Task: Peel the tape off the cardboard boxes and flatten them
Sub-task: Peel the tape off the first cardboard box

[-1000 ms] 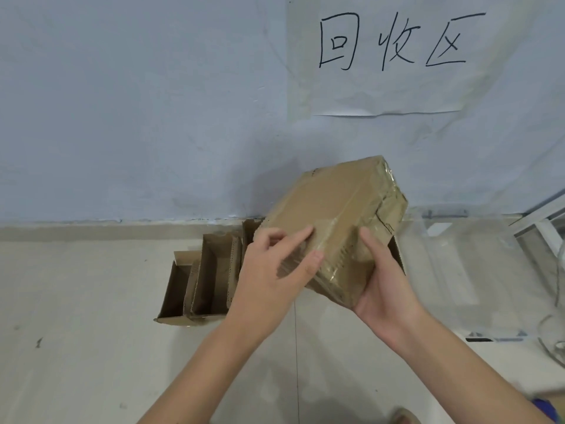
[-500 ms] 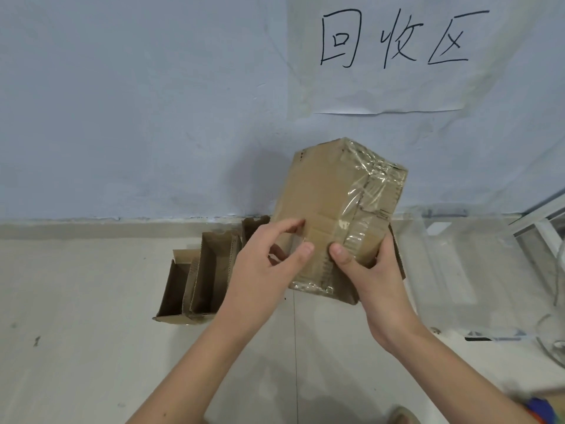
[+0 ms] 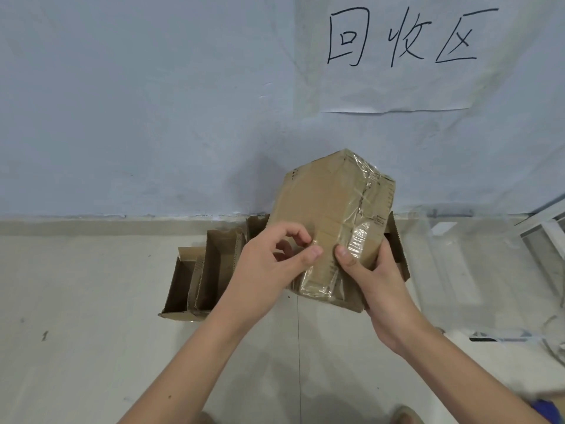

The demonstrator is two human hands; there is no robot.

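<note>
We hold the taped cardboard box (image 3: 321, 215) up off the floor, in front of the wall, tilted so its taped face turns toward us and the clear tape (image 3: 360, 209) catches the light. That angle lets us hunt for a loose end. Our right hand (image 3: 376, 286) grips the box from its lower right edge, thumb pressed flat on the tape to steady it. Our left hand (image 3: 269, 267) curls at the near face, thumb and forefinger closing where a tape edge seems to run; whether they already pinch a free end we cannot tell, as the film is too clear to read there. Behind the box, opened cardboard boxes (image 3: 201, 276) stand on the floor (image 3: 76, 347) against the wall, likely waiting their turn. A paper sign (image 3: 397, 56) with handwritten characters is fixed above.
</note>
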